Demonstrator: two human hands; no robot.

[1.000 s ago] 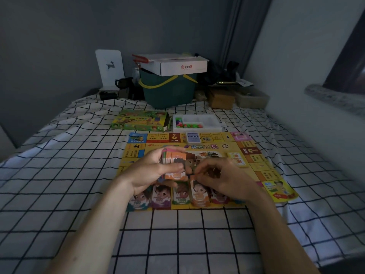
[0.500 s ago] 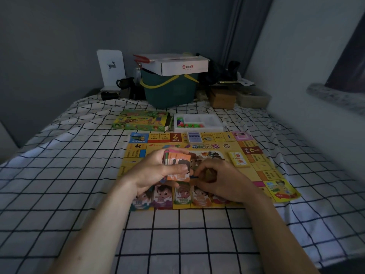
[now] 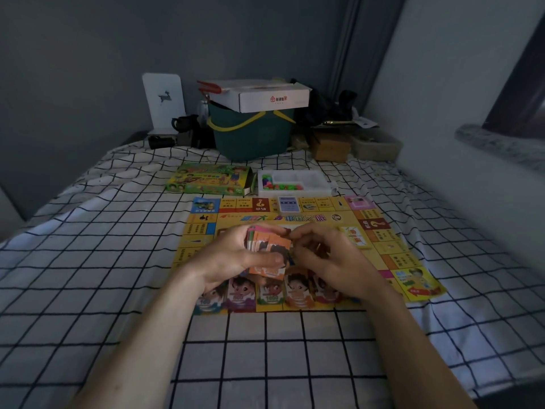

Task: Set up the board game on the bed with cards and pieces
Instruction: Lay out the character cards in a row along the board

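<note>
Cards (image 3: 267, 252) upright (long axis vertical)

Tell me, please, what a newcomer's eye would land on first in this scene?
Probably the bright yellow game board spread on the checked bed sheet, the one vivid patch in a dim room. Above its middle, the left hand grips a stack of orange cards while the right hand works at its edge.

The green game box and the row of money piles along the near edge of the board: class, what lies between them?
In the head view, the far half of the game board and the left hand gripping a card stack.
</note>
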